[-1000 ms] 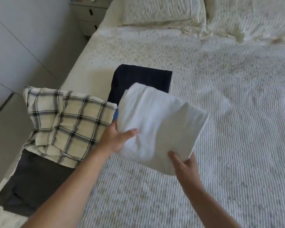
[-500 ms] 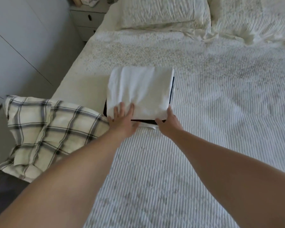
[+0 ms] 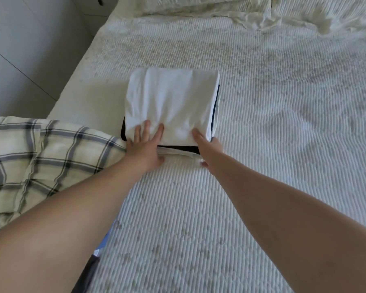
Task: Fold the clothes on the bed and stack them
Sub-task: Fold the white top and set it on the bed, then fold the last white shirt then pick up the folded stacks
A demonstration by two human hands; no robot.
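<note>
Your left hand [image 3: 145, 148] and right hand [image 3: 206, 148] rest flat, fingers straight, on the folded white garment [image 3: 171, 102], squaring it atop the dark garment [image 3: 179, 149] stacked on the bed [image 3: 283, 144], beside an unfolded plaid shirt [image 3: 40, 161].

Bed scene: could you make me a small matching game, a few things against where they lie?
Things:
1. folded white garment
2. dark folded garment
3. plaid shirt
4. pillow

Places:
A. at the head of the bed
B. unfolded, at the bed's left edge
C. top of the stack
D. under the white one

Pairs: 1-C, 2-D, 3-B, 4-A
</note>
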